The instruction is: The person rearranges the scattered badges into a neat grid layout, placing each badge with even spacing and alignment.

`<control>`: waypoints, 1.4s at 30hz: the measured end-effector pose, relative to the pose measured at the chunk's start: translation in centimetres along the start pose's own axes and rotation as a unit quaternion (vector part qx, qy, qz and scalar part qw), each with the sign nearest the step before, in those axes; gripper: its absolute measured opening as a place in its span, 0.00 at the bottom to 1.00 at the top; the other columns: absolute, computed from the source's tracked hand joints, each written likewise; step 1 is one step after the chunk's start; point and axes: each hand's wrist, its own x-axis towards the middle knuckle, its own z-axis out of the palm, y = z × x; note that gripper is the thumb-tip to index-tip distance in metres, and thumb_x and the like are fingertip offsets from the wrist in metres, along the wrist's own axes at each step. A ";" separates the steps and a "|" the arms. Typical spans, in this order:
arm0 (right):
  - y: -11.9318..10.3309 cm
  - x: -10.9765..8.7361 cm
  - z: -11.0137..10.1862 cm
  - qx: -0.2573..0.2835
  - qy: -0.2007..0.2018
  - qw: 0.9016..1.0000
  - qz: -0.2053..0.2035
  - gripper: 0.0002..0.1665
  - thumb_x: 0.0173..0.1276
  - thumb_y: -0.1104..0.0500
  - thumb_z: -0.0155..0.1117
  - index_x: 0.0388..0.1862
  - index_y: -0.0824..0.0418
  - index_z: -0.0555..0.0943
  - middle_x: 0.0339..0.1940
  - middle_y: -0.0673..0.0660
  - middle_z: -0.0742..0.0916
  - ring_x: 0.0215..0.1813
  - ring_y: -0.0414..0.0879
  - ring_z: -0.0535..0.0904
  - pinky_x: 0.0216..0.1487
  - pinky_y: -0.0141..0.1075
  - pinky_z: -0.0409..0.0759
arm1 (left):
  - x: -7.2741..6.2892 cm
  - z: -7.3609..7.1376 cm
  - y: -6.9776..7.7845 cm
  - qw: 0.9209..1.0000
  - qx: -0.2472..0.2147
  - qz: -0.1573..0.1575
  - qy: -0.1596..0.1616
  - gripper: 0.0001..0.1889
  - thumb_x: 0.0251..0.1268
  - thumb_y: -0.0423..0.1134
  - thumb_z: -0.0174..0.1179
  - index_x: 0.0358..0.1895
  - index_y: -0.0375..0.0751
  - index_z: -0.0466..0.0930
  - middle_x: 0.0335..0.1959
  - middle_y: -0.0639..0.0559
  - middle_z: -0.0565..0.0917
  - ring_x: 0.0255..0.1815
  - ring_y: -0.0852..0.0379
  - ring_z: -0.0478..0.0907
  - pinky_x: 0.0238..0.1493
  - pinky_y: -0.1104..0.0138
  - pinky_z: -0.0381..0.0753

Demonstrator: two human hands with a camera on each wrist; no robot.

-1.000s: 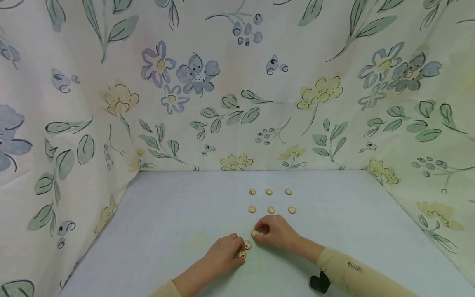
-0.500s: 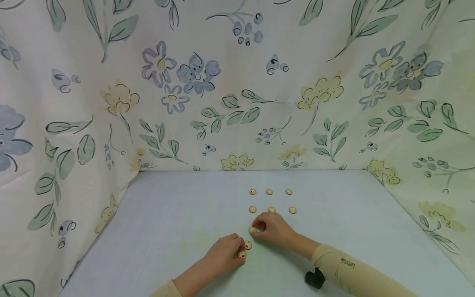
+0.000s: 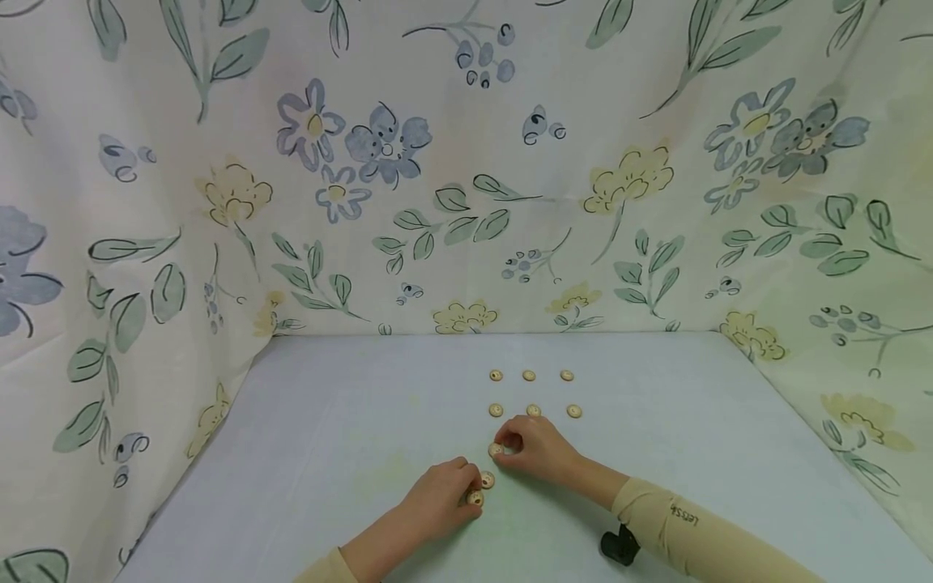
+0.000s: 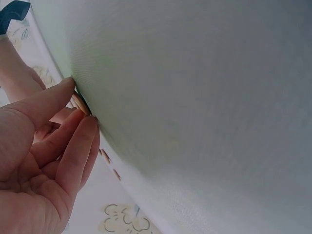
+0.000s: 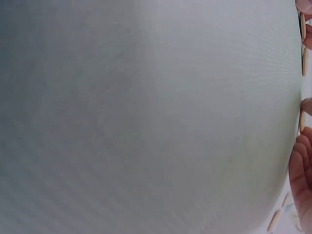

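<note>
My left hand (image 3: 440, 500) pinches a small round wooden disc (image 3: 475, 499) with dark marks on its face. In the left wrist view that disc's edge (image 4: 81, 104) shows between thumb and fingertips, flat against the table. Just beyond it lies a second wooden disc (image 3: 487, 480), close to the left fingertips. My right hand (image 3: 538, 449) pinches a third wooden disc (image 3: 496, 449) by its edges, a little farther up the table. The right wrist view catches this disc edge-on (image 5: 302, 121) at the far right, with part of the hand cut off.
Behind the hands, several like discs lie in two rows; the near row has a left disc (image 3: 496, 410), a middle one (image 3: 534, 411) and a right one (image 3: 574, 411). A black object (image 3: 619, 546) sits by the right sleeve. Floral cloth (image 3: 466, 243) encloses the white table (image 3: 328, 405).
Over the last second my right hand has slid its disc slightly left and away from me, then stayed put. My left hand and the other discs have not moved.
</note>
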 end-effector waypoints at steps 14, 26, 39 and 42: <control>0.0 -0.6 -0.2 0.000 0.009 1.000 0.003 0.12 0.57 0.52 0.75 0.37 0.53 0.83 0.30 0.43 0.82 0.32 0.34 0.73 0.34 0.30 0.75 | -0.1 0.0 0.1 1.000 0.002 -0.001 0.002 0.12 0.52 0.37 0.73 0.35 0.45 0.78 0.28 0.62 0.72 0.26 0.67 0.67 0.30 0.71 0.70; 0.0 -1.7 -0.8 0.030 0.014 0.999 0.022 0.15 0.57 0.53 0.76 0.41 0.55 0.84 0.32 0.45 0.83 0.33 0.38 0.75 0.35 0.31 0.75 | -0.3 -0.1 0.3 1.000 0.006 -0.014 -0.009 0.11 0.53 0.37 0.73 0.33 0.45 0.78 0.26 0.62 0.69 0.25 0.67 0.64 0.29 0.72 0.68; -0.9 -2.3 -0.9 0.074 0.023 0.997 0.000 0.15 0.57 0.53 0.76 0.40 0.58 0.83 0.31 0.49 0.84 0.32 0.40 0.77 0.34 0.32 0.77 | -1.1 -0.1 0.2 0.999 -0.017 -0.019 -0.020 0.09 0.54 0.35 0.70 0.33 0.46 0.78 0.26 0.62 0.70 0.25 0.69 0.65 0.29 0.73 0.69; -1.5 -2.4 -0.7 0.085 0.022 0.996 -0.019 0.15 0.57 0.55 0.76 0.39 0.59 0.83 0.33 0.50 0.85 0.33 0.42 0.78 0.35 0.32 0.77 | -1.3 -0.1 0.2 1.000 -0.021 -0.018 -0.015 0.08 0.54 0.34 0.70 0.32 0.46 0.78 0.26 0.62 0.70 0.25 0.68 0.65 0.29 0.73 0.69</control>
